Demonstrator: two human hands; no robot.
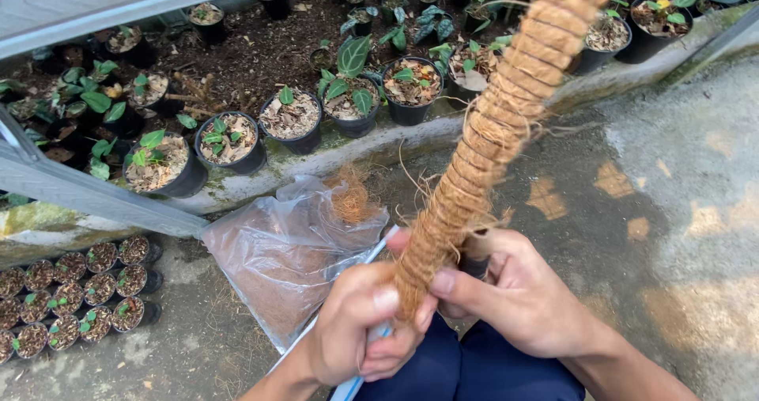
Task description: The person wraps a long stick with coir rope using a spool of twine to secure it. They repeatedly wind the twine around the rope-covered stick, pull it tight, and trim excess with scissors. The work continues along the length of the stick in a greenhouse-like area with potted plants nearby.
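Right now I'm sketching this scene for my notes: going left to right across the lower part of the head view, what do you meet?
Cluster of small pots → clear plastic bag → left hand → coir-wrapped pole → right hand → bare concrete floor.

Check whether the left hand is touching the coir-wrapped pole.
Touching. The head view shows the left hand with its thumb pressed against the lower end of the coir-wrapped pole, no gap visible.

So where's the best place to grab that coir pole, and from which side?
Grip the coir pole at its bare lower end, where both hands already meet, coming from the near side. It leans up and away, and loose fibres stick out higher up.
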